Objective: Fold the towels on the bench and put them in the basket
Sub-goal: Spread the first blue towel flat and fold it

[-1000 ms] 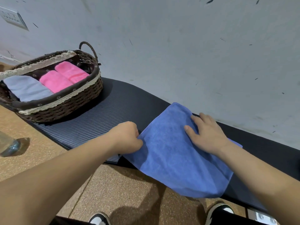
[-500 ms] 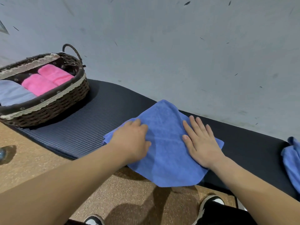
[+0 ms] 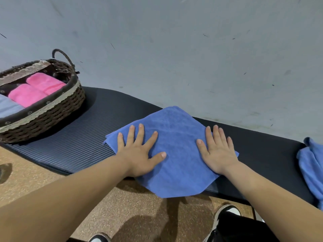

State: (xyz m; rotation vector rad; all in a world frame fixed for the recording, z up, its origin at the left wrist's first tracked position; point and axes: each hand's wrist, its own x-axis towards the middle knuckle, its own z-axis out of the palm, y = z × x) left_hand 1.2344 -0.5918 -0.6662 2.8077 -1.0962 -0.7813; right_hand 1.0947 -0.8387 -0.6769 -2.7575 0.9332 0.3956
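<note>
A folded blue towel (image 3: 176, 142) lies on the black bench (image 3: 90, 137), its near corner hanging over the front edge. My left hand (image 3: 139, 151) lies flat on the towel's left part with fingers spread. My right hand (image 3: 216, 151) presses flat on its right part. A brown wicker basket (image 3: 49, 116) stands on the bench at the left, holding two rolled pink towels (image 3: 35, 89) and a light blue-grey one (image 3: 7, 107). Another blue towel (image 3: 312, 163) lies crumpled at the bench's right end, cut off by the frame.
A grey wall (image 3: 174, 49) runs right behind the bench. The floor in front is brown speckled cork (image 3: 131, 215). My two shoes (image 3: 225, 213) show at the bottom edge, near the bench.
My left hand let go of the towel's left edge after folding it over and now lies flat on it. Both hands have spread on the towel. The view shifted right, revealing the other blue towel.
</note>
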